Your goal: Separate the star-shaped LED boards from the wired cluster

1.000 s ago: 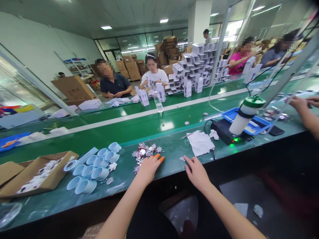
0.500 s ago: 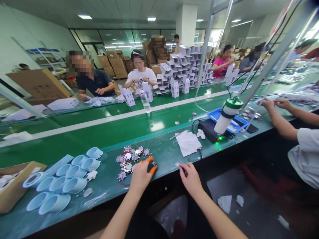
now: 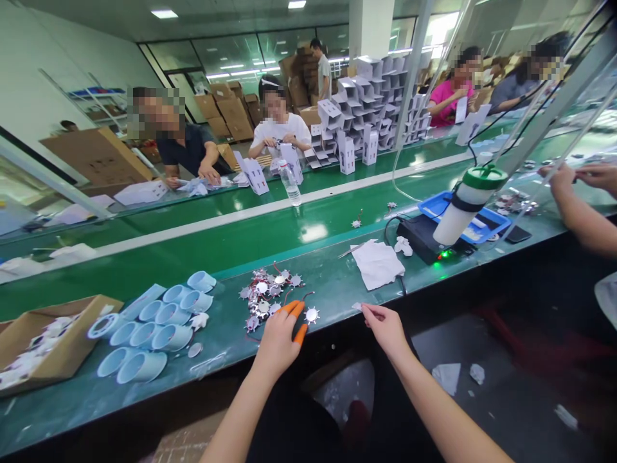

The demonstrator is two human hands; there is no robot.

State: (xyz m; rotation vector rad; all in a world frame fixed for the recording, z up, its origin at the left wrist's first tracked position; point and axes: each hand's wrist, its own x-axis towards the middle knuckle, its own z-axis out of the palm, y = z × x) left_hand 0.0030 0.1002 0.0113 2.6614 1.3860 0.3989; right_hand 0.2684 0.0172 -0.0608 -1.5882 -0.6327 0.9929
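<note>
My left hand point(image 3: 278, 339) lies on the near edge of the green bench point(image 3: 332, 289), fingers apart, with orange covers on the thumb and a fingertip. Its tips rest at a pile of silver star-shaped parts with red wires point(image 3: 267, 292). One single star part point(image 3: 312, 314) sits just right of them. My right hand point(image 3: 387, 326) is further right, its fingers drawn together at a small pale scrap point(image 3: 357, 307) on the bench edge.
Pale blue cups point(image 3: 149, 328) and a cardboard box point(image 3: 58, 341) lie to the left. A white sheet point(image 3: 378, 263), a black unit with a green light point(image 3: 424, 241), a white green-capped cylinder point(image 3: 470, 202) and a blue tray point(image 3: 501, 225) stand to the right. A co-worker's hands point(image 3: 573, 186) work at far right; people sit across the conveyor point(image 3: 202, 251).
My view swung right and back left. My left hand slid right off the pile, and one star part now lies apart beside it. My right hand shifted a little along the bench edge.
</note>
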